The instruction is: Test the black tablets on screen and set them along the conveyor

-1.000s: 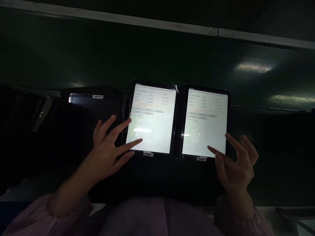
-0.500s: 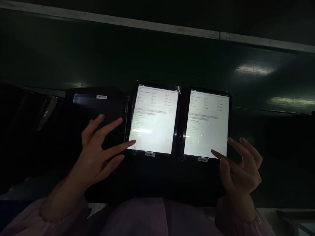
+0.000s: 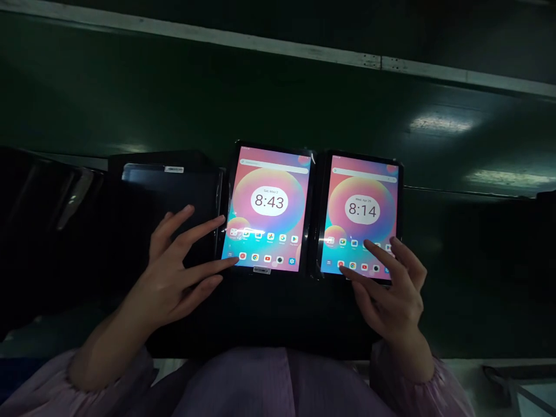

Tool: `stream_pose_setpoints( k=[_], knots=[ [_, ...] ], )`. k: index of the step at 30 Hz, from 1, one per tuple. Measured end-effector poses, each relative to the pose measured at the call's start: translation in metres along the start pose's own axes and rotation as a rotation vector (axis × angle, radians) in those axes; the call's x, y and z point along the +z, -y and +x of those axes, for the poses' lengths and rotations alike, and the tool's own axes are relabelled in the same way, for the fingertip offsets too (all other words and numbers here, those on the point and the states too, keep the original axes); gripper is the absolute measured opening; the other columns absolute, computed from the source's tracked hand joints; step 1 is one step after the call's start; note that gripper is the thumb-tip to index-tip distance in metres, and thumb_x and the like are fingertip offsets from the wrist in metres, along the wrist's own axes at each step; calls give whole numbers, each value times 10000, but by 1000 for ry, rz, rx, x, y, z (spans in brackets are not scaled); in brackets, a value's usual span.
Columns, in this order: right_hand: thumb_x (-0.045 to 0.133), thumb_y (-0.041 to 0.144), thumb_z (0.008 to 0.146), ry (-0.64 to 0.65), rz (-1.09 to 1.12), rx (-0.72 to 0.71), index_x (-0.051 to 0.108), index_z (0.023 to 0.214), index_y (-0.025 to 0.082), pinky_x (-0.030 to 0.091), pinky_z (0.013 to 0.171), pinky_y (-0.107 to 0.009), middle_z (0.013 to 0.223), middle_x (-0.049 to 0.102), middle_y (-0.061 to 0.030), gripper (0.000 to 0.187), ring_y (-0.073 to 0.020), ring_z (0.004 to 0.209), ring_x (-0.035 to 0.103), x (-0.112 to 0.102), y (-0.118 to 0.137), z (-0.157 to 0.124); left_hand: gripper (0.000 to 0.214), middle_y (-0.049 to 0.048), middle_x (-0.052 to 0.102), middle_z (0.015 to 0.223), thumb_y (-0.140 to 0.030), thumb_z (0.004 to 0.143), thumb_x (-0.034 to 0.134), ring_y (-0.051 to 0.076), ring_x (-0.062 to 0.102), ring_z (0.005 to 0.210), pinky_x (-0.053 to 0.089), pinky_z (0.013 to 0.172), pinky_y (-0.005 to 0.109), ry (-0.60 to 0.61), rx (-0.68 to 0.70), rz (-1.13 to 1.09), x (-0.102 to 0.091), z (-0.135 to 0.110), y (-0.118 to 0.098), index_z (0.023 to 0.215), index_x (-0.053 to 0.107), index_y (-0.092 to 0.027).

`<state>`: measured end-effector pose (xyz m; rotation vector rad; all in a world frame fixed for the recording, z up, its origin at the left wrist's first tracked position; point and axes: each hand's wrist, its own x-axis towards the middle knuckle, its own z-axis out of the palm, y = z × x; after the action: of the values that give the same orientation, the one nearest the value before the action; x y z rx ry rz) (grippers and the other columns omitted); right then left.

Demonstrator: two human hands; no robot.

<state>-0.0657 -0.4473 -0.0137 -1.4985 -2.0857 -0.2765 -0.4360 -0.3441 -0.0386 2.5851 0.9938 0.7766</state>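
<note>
Two lit tablets lie side by side in front of me, both on a colourful home screen. The left lit tablet (image 3: 269,226) reads 8:43, the right lit tablet (image 3: 362,226) 8:14. My left hand (image 3: 174,266) has its fingers spread, the index fingertip at the lower left of the 8:43 screen by a red icon. My right hand (image 3: 391,289) hovers over or touches the lower part of the 8:14 screen, fingers apart, index tip at a red icon. Neither hand holds anything. Whether the fingertips press the glass I cannot tell.
A dark-screened tablet (image 3: 156,188) with a white barcode label lies left, partly behind my left hand. Further left stand several dark, glossy slabs (image 3: 65,197). A pale metal rail (image 3: 260,47) crosses the green surface (image 3: 195,104) at the back.
Both screens have switched from white checklist pages with green text to home screens with clocks. My right hand has moved left across its tablet; my left hand has barely shifted.
</note>
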Motion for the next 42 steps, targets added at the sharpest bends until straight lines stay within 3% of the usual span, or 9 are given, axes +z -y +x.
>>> stream_pose_setpoints(
  k=[6,15,23,29,36,42],
  knots=[
    [659,172,1042,55,28,13,814,1111,283,495,1168,-562,1476,673,-68,203,-405,1590,387,12,9,9,309,-138,277,1823,-162,1036,573,386,174,1697,146,1364,705,-41,-13,96,-3,2,-1,1102,828,-322],
    [635,159,1059,-135,65,-13,816,1046,225,558,1055,-435,1314,744,-94,193,-329,1448,565,8,4,9,325,-22,551,1668,-186,1014,602,404,315,1644,226,1321,738,-98,-19,108,0,2,3,1107,841,-386],
    [618,147,1064,-174,80,-16,810,994,210,581,991,-415,1227,763,-93,214,-311,1371,628,7,6,12,271,30,569,1645,-165,1043,602,394,327,1639,258,1298,759,-82,10,150,-1,-2,4,1058,838,-297],
    [631,149,1052,-186,46,-48,818,1009,214,605,935,-411,1212,771,-81,202,-322,1333,670,7,2,12,287,32,564,1644,-139,1034,600,366,301,1656,251,1321,697,-92,32,141,0,-1,3,1049,837,-301],
    [638,132,1043,-180,52,-32,827,993,203,605,944,-410,1210,775,-84,207,-318,1309,684,6,1,11,301,24,582,1624,-131,1023,606,375,321,1646,271,1296,747,-79,9,145,0,-3,3,1091,826,-325],
    [638,158,1056,-197,67,-31,817,942,213,627,906,-399,1169,787,-68,219,-306,1273,707,9,-1,13,288,4,543,1672,-123,1021,613,352,305,1658,245,1332,681,-75,-2,121,3,-3,4,1087,813,-319]
  ],
)
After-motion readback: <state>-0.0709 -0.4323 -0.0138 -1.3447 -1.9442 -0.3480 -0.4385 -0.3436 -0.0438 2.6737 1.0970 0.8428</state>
